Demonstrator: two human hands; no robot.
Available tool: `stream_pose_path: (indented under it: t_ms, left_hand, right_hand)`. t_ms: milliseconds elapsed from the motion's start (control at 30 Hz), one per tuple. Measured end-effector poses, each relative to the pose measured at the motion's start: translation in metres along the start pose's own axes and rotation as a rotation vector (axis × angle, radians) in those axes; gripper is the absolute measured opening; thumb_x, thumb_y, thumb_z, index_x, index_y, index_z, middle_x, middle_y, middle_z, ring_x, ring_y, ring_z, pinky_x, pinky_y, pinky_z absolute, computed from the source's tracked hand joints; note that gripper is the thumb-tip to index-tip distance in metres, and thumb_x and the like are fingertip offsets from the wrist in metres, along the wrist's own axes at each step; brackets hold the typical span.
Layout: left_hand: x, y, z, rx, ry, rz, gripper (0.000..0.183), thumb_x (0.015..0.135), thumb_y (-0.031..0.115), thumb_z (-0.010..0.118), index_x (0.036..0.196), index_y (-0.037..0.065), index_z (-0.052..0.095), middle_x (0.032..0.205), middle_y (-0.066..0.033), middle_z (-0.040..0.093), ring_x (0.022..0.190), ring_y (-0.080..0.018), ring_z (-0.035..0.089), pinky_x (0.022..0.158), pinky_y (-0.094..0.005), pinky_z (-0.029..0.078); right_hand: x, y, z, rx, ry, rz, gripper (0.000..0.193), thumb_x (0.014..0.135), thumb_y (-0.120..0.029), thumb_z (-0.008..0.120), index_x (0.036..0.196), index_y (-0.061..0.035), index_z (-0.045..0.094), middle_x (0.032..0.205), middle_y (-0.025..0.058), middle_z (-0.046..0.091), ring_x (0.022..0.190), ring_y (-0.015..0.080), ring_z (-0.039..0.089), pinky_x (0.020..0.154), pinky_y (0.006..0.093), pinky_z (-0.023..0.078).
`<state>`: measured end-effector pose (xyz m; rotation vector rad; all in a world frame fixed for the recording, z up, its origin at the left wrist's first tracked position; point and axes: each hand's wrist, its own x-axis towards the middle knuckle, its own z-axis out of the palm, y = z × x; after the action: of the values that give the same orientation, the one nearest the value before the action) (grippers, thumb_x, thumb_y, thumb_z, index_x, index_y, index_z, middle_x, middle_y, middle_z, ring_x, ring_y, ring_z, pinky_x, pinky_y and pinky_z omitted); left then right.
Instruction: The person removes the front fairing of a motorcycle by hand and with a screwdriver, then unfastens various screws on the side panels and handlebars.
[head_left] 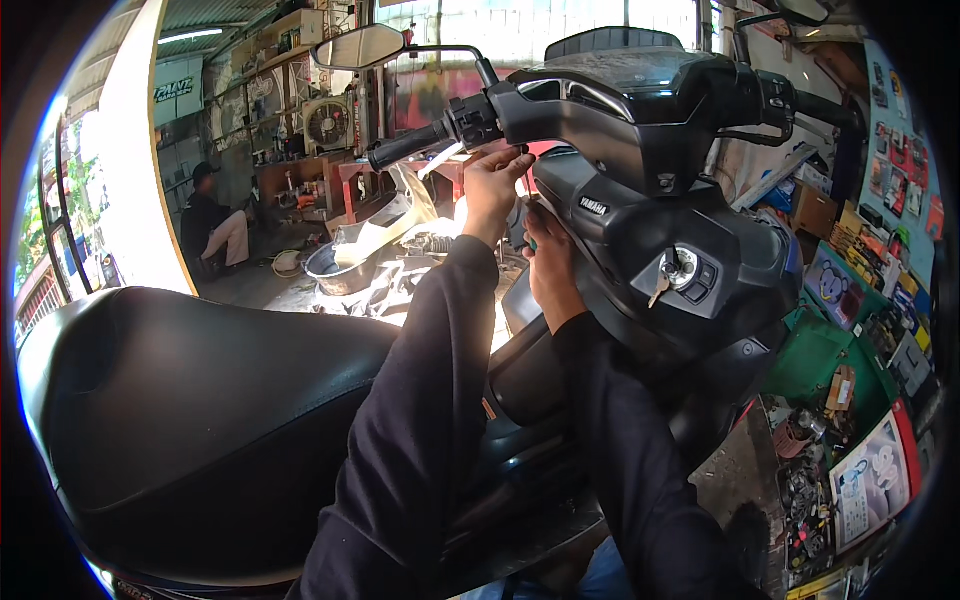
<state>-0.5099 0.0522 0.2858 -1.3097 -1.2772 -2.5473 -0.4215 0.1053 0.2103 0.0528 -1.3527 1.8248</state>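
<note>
My left hand (pixel 492 190) pinches under the black plastic scooter handlebar cover (pixel 610 110), my right hand (pixel 548 262) clenches a green-handled tool (pixel 531 240); a slip might scratch it.

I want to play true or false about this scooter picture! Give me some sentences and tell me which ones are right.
1. Both hands are up under the handlebar. True: the left hand and right hand reach in below the handlebar.
2. A key sits in the ignition. True: the key hangs from the lock on the black panel.
3. The seat is red. False: the seat is black.
4. The mirror is lying on the floor. False: the mirror is mounted above the handlebar.
5. Someone is sitting in the background. True: a person sits at the left, far from the scooter.
</note>
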Motion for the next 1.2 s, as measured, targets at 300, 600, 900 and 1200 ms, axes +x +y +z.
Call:
stream_pose_path:
  t_ms: [300,600,900,1200]
  left_hand:
    - [-0.003,0.005,0.009,0.029,-0.003,0.055,0.02,0.084,0.008,0.068,0.097,-0.007,0.068,0.085,-0.009,0.07,0.075,-0.0111,0.063,0.069,-0.0227,0.049]
    - [0.006,0.004,0.002,-0.059,0.008,0.047,0.016,0.083,0.008,0.068,0.09,-0.006,0.069,0.084,-0.011,0.07,0.075,-0.0136,0.065,0.069,-0.0236,0.05]
    - [-0.002,0.0,0.016,-0.045,0.103,-0.047,0.029,0.088,0.026,0.066,0.104,0.002,0.068,0.091,-0.0027,0.07,0.053,-0.0009,0.043,0.042,-0.017,0.029]
    - [-0.014,-0.002,0.033,-0.487,0.182,-0.243,0.022,0.087,0.03,0.066,0.097,0.01,0.066,0.075,0.0047,0.061,0.049,-0.0035,0.036,0.039,-0.0206,0.024]
  right_hand:
    - [0.006,0.003,-0.006,0.001,0.014,0.014,0.026,0.089,-0.019,0.063,0.114,-0.0126,0.063,0.09,-0.0081,0.056,0.077,0.0037,0.044,0.063,0.0216,0.032]
    - [0.01,-0.003,-0.003,0.219,-0.169,0.104,0.027,0.092,-0.019,0.058,0.115,-0.0081,0.062,0.09,-0.0026,0.054,0.075,0.0068,0.043,0.06,0.0217,0.032]
    - [0.002,-0.005,0.001,0.149,-0.103,0.077,0.028,0.09,-0.025,0.059,0.115,-0.0138,0.061,0.105,-0.0074,0.058,0.089,0.0058,0.045,0.064,0.0262,0.03]
    - [-0.009,-0.014,-0.019,0.157,-0.049,0.118,0.017,0.091,-0.022,0.056,0.103,-0.0118,0.061,0.084,-0.0052,0.055,0.07,0.0062,0.044,0.059,0.0245,0.031]
